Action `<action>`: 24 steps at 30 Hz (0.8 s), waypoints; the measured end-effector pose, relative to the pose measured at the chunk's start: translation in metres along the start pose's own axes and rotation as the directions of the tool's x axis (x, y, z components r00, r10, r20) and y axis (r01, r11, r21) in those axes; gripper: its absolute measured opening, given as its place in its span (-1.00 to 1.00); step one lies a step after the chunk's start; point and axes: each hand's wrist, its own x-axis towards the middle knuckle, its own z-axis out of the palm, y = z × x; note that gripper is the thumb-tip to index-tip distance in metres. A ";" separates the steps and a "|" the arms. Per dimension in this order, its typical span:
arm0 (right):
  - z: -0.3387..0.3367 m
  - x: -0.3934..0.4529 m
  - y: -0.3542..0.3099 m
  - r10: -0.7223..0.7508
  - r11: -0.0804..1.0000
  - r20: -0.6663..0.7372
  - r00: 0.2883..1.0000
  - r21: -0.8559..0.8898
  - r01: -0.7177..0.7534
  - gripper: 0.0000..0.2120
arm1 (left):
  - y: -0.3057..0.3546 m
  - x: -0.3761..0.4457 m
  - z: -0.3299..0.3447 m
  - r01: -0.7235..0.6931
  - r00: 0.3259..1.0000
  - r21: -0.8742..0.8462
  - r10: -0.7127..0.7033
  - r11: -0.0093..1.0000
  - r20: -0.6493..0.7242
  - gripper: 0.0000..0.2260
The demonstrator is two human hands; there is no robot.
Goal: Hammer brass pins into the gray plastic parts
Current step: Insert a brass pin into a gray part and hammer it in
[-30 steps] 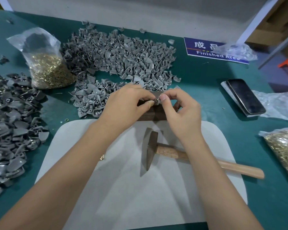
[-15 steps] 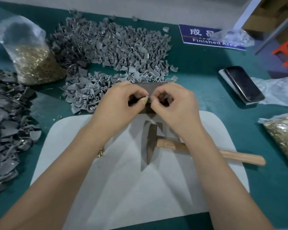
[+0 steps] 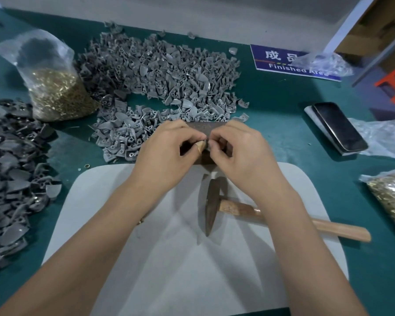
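Over the metal block (image 3: 205,130), centre counter: left hand (image 3: 167,153) and right hand (image 3: 240,153) remain pinched on one gray plastic part (image 3: 206,144), pin unseen. Hammer (image 3: 212,205) stays unmoved nearby; striking pending.

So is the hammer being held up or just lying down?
Lying down. The hammer rests flat on the white mat, its handle partly under the right forearm; neither hand holds it.

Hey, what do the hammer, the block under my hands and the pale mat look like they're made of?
Hammer: dark, dull metal head, likely steel; pale wooden handle with visible grain.
Block: brown speckled top, probably rusty metal, though hard to tell.
Mat: matte grey-white sheet, seemingly rubber or foam.
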 end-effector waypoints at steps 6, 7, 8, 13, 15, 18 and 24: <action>0.002 0.002 -0.008 -0.017 0.996 0.002 1.000 -0.089 0.017 -0.91 | 0.000 0.001 -0.003 0.007 1.000 -0.022 -0.006 1.000 0.024 -0.91; 0.003 0.001 -0.010 -0.018 0.991 0.005 1.000 -0.134 0.018 -0.89 | 0.000 0.002 -0.003 0.004 1.000 -0.025 -0.003 1.000 0.027 -0.92; 0.003 0.001 -0.011 -0.021 0.985 0.004 1.000 -0.169 0.021 -0.87 | 0.000 0.002 -0.004 0.003 1.000 -0.027 -0.003 1.000 0.027 -0.94; 0.004 0.003 -0.010 -0.030 0.990 0.015 0.999 -0.135 0.031 -0.88 | 0.000 0.002 -0.005 0.006 0.999 -0.038 -0.005 0.999 0.035 -0.93; 0.005 0.004 -0.006 -0.030 0.998 0.006 1.000 -0.064 0.030 -0.91 | 0.000 0.002 -0.006 0.006 0.999 -0.035 -0.004 0.999 0.051 -0.91; 0.007 0.005 0.000 -0.026 1.000 -0.042 0.999 0.010 0.026 -0.92 | -0.002 0.003 -0.008 -0.001 0.997 -0.035 0.004 0.999 0.076 -0.90; 0.008 0.000 0.006 0.006 0.994 -0.095 0.995 0.107 0.005 -0.91 | -0.001 0.002 -0.007 -0.028 0.998 0.008 0.028 1.000 0.055 -0.91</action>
